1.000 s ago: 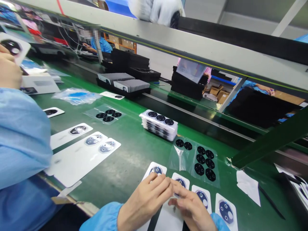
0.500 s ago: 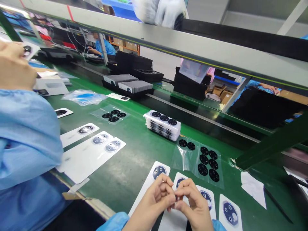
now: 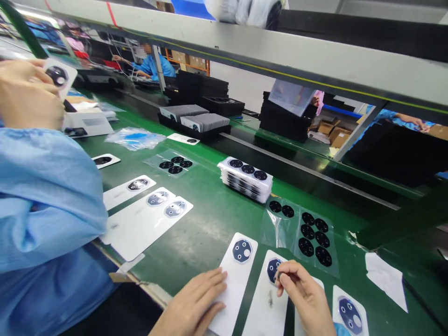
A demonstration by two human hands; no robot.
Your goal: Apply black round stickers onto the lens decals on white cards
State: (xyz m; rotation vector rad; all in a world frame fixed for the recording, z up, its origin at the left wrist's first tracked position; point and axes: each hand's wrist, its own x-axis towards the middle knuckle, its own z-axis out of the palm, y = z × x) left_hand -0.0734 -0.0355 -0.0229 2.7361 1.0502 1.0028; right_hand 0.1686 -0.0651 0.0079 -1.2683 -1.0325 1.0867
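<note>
My left hand (image 3: pixel 198 301) lies with its fingers stretched out on the lower left part of a white panel (image 3: pixel 229 284) that has a dark round camera piece (image 3: pixel 241 251) near its top. Over the neighbouring white panel (image 3: pixel 268 303), my right hand (image 3: pixel 303 291) pinches something small and dark between thumb and fingers, beside that panel's dark camera piece (image 3: pixel 273 269). Two more white panels are to the right, one partly behind my right hand, the other (image 3: pixel 350 312) at the edge of the row. A clear sheet with black discs (image 3: pixel 307 232) lies beyond them.
A stack of white sheets with black discs (image 3: pixel 247 179) stands mid-table. At the left, a person's blue sleeve (image 3: pixel 45 196) and hand (image 3: pixel 31 93) hold a white panel. Other panels (image 3: pixel 150 224) lie nearby. White paper (image 3: pixel 385 277) is at right; a metal shelf (image 3: pixel 245 51) crosses above.
My hands have parted: the left has moved left and down and opened onto the panel, while the right has moved slightly right, still pinched. The view has shifted a little.
</note>
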